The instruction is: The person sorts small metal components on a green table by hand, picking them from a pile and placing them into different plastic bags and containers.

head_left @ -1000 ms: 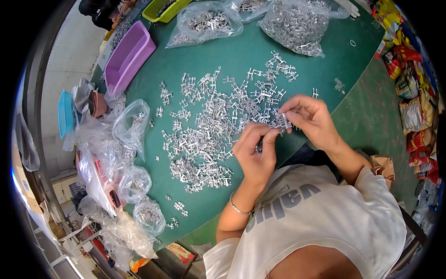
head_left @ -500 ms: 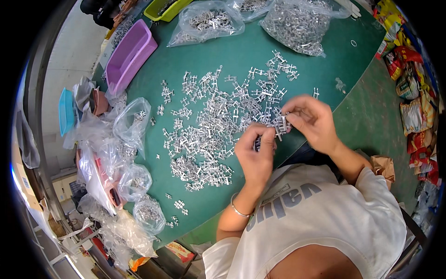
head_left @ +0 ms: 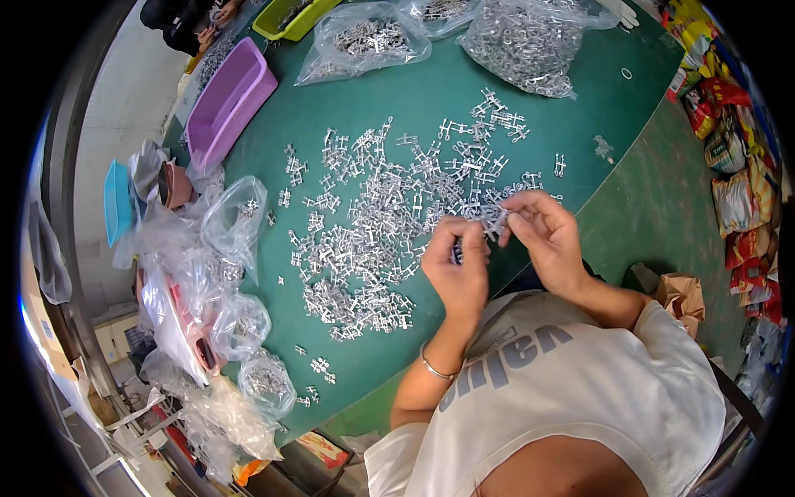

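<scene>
A spread of several small silvery metal parts (head_left: 377, 228) lies on the green table (head_left: 431, 99). My left hand (head_left: 457, 269) hovers at the pile's near edge with fingers curled, pinching something small that I cannot make out. My right hand (head_left: 546, 236) is just to its right and pinches a silvery metal piece (head_left: 495, 217) between thumb and fingers. The two hands are close together, a little above the table.
Clear bags of metal parts (head_left: 526, 37) lie at the table's far side. A purple tray (head_left: 228, 103) and a yellow-green tray (head_left: 294, 16) sit at the far left. Crumpled clear bags (head_left: 215, 282) line the left edge. Colourful packets (head_left: 737, 166) are on the floor at right.
Both hands stayed at the pile's near edge with small finger movements; the left hand shifted slightly right toward the right hand.
</scene>
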`<action>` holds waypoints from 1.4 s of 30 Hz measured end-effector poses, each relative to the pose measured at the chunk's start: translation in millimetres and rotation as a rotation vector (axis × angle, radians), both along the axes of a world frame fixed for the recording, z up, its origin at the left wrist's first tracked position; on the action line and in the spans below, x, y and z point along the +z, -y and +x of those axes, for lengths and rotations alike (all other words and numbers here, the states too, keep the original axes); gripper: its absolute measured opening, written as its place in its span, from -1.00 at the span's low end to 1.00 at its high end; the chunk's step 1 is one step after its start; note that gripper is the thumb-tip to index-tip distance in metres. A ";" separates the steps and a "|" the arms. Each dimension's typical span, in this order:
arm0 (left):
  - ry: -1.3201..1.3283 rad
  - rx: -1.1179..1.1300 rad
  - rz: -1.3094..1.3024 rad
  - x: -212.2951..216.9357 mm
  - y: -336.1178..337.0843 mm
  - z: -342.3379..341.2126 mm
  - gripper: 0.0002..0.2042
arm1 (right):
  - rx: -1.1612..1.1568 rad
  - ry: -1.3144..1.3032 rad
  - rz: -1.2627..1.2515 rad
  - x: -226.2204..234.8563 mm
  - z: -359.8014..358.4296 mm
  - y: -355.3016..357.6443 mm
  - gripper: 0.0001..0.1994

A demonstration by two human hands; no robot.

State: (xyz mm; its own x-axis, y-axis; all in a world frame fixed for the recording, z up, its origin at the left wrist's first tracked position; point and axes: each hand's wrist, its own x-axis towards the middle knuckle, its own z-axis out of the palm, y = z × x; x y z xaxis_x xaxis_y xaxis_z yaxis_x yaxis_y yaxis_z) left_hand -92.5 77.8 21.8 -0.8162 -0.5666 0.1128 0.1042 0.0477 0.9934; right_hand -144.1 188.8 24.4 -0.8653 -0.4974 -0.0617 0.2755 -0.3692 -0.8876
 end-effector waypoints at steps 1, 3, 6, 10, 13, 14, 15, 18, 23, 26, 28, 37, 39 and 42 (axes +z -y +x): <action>0.035 0.003 0.242 4.7 1.7 -0.1 -0.84 | 0.037 -0.085 0.060 -2.3 -7.3 -0.6 -0.85; 0.043 -0.077 0.379 2.3 9.1 -0.2 -0.84 | 0.102 -0.177 0.135 -4.3 -17.6 -3.7 -0.82; 0.063 -0.099 0.379 3.4 10.3 -1.0 -0.82 | 0.026 -0.510 0.350 11.5 -20.2 -4.0 -0.80; 0.071 -0.067 0.109 5.3 11.7 1.9 -0.85 | 0.183 -0.788 0.476 15.3 -28.0 -10.9 -0.83; 0.004 -0.016 -0.243 4.4 11.0 2.6 -0.89 | 0.315 -0.702 0.483 18.7 -27.7 -13.9 -0.85; -0.030 0.007 -0.365 4.6 9.7 1.8 -0.90 | 0.344 -0.696 0.501 22.9 -26.4 -12.7 -0.85; -0.055 0.049 -0.430 8.7 8.1 0.8 -0.92 | 0.373 -0.691 0.518 25.0 -25.2 -11.6 -0.85; -0.078 0.064 -0.523 12.1 7.0 -1.6 -0.91 | 0.245 -0.788 0.548 15.9 -22.4 -8.5 -0.83; 0.091 -0.003 -0.293 6.3 9.6 3.4 -0.84 | 0.078 -0.998 0.616 10.6 -17.8 -7.1 -0.85; 0.274 -0.079 -0.178 10.2 11.5 4.9 -0.79 | 0.047 -1.048 0.661 7.5 -19.6 -7.4 -0.86; 0.353 -0.099 -0.249 11.7 15.0 3.7 -0.74 | 0.029 -1.057 0.692 6.0 -22.9 -6.5 -0.88; 0.489 -0.204 -0.556 5.6 22.7 8.3 -0.75 | -0.204 -0.579 0.823 -11.0 -110.8 -78.8 -0.76; 0.509 -0.184 -0.546 2.8 18.7 7.2 -0.80 | -0.131 -0.555 1.028 -4.3 -134.5 -98.6 -0.69; 0.595 -0.204 -0.589 3.1 16.0 5.2 -0.78 | -0.091 -0.352 0.784 0.8 -147.1 -123.8 -0.67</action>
State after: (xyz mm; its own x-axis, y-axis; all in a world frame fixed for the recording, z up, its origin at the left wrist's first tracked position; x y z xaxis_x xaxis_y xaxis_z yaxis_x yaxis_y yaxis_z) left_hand -87.3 61.8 24.9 -0.9125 -0.3856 -0.1364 -0.3628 0.6093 0.7050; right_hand -291.2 312.5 25.1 -0.9328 -0.3516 -0.0789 -0.0644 0.3783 -0.9235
